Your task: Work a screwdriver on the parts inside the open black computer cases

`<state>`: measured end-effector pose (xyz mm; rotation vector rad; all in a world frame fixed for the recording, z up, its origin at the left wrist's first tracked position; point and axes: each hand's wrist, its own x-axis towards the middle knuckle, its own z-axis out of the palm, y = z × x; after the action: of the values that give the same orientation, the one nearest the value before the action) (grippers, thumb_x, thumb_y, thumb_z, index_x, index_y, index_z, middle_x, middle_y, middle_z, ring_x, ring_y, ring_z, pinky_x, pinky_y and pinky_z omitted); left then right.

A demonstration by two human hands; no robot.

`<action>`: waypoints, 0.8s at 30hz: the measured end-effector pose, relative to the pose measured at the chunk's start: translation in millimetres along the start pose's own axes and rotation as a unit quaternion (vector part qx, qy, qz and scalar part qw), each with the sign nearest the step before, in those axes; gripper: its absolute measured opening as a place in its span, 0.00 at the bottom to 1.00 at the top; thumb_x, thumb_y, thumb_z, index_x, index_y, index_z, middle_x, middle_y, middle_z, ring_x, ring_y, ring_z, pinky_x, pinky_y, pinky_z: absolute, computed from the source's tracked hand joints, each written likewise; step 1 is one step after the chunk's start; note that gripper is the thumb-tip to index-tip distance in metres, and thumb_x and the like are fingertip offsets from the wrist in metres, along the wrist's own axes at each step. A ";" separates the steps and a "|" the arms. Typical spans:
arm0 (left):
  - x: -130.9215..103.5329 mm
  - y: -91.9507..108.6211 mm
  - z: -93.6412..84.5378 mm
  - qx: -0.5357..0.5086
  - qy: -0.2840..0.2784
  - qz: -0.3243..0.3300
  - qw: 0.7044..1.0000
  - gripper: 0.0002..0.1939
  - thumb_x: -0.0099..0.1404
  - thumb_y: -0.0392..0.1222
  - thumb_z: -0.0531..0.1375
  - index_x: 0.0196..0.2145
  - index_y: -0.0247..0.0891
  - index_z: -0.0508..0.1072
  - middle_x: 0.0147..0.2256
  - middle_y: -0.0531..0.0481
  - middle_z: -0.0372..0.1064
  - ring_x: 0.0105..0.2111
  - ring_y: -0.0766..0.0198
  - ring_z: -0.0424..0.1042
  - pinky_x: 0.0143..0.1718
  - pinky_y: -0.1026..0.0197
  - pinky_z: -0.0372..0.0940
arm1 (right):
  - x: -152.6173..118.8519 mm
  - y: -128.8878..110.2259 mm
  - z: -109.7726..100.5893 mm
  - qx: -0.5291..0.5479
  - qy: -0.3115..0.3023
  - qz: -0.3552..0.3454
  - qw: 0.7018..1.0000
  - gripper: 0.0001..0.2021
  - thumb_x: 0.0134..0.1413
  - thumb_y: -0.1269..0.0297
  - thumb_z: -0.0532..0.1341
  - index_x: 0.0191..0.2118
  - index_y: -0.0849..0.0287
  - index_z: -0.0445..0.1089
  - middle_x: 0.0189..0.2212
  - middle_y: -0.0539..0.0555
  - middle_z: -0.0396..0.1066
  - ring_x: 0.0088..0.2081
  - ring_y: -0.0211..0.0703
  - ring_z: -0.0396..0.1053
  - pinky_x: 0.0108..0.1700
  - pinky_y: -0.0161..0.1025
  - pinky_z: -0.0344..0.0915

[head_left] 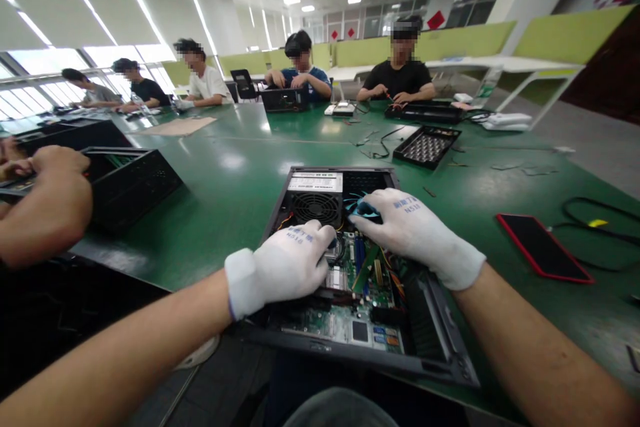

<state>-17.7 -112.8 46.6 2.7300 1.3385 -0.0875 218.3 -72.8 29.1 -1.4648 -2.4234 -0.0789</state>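
Note:
An opened computer case [435,327] lies in front of me, with a green motherboard [327,323] and a power supply [315,203] inside. My left hand [293,263], in a white glove, reaches over the board with its fingers bent close together. A small dark bit shows at its fingertips, too hidden to name. My right hand [413,227], also gloved, has thumb and fingers around the edge of a blue cooling fan [356,203] beside the power supply. Part of the fan is covered by this hand. Memory slots [360,250] and coloured wires run below it.
A red-edged black tablet-like panel [545,247] and black cables [600,220] lie on the green table [215,180] at right. Ahead is a black perforated tray [427,145]. At left, a co-worker's arm [55,207] reaches over another case [135,183]. Several people sit across the table.

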 end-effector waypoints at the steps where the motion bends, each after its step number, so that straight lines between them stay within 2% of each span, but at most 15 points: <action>1: 14.9 -2.5 2.0 0.020 -0.035 0.006 0.999 0.17 0.71 0.38 0.55 0.56 0.33 0.71 0.51 0.36 0.74 0.50 0.47 0.78 0.54 0.48 0.72 | 0.2 0.1 -0.2 0.002 0.004 0.000 1.000 0.19 0.71 0.50 0.59 0.45 0.62 0.77 0.42 0.61 0.79 0.45 0.53 0.75 0.47 0.43 0.64; 4: 55.8 -8.6 13.3 0.056 -0.141 0.026 0.988 0.21 0.68 0.38 0.59 0.58 0.32 0.72 0.55 0.34 0.76 0.53 0.47 0.78 0.56 0.52 0.72 | 0.0 -0.5 -1.8 0.008 0.004 0.006 1.000 0.18 0.70 0.51 0.59 0.45 0.61 0.77 0.42 0.60 0.79 0.45 0.53 0.75 0.49 0.43 0.64; 7: 86.1 -11.7 30.0 0.072 -0.192 0.033 0.978 0.27 0.61 0.36 0.65 0.58 0.34 0.73 0.56 0.35 0.77 0.55 0.47 0.78 0.56 0.54 0.73 | -1.9 -1.3 -3.8 0.014 0.002 0.007 1.000 0.18 0.70 0.51 0.59 0.45 0.61 0.77 0.43 0.60 0.79 0.46 0.52 0.74 0.49 0.43 0.64; 10: 102.9 -12.5 45.8 0.081 -0.203 0.036 0.975 0.32 0.56 0.34 0.68 0.59 0.34 0.73 0.57 0.36 0.77 0.57 0.46 0.78 0.58 0.54 0.72 | -4.5 -1.5 -5.1 0.031 0.007 0.010 0.999 0.17 0.71 0.51 0.59 0.45 0.60 0.77 0.43 0.59 0.79 0.45 0.51 0.74 0.49 0.42 0.63; 14: 109.2 -15.7 58.5 0.085 -0.200 0.043 0.975 0.34 0.56 0.34 0.69 0.61 0.33 0.73 0.58 0.34 0.76 0.57 0.45 0.77 0.58 0.54 0.72 | -7.2 -1.6 -5.7 0.040 0.000 0.000 0.999 0.17 0.71 0.52 0.58 0.46 0.61 0.77 0.45 0.61 0.79 0.47 0.53 0.74 0.52 0.44 0.64; 20: 110.4 -25.5 62.6 0.091 -0.172 0.041 0.980 0.31 0.59 0.39 0.68 0.60 0.32 0.74 0.56 0.32 0.76 0.56 0.42 0.77 0.60 0.50 0.71 | -8.0 0.0 -3.4 0.033 -0.004 -0.012 0.999 0.21 0.72 0.49 0.57 0.50 0.63 0.78 0.46 0.63 0.79 0.49 0.56 0.74 0.53 0.47 0.64; 24: 112.0 -27.9 59.7 0.085 -0.169 0.036 0.981 0.29 0.59 0.43 0.70 0.58 0.34 0.76 0.55 0.35 0.77 0.56 0.43 0.77 0.61 0.51 0.70 | -8.9 2.3 -0.9 0.037 0.005 -0.015 0.999 0.21 0.72 0.49 0.57 0.50 0.63 0.78 0.46 0.63 0.79 0.50 0.57 0.74 0.53 0.47 0.64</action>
<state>28.4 -14.8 -25.2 2.7278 1.1836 -0.6562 224.3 -79.5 27.2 -1.3928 -2.4134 -0.0041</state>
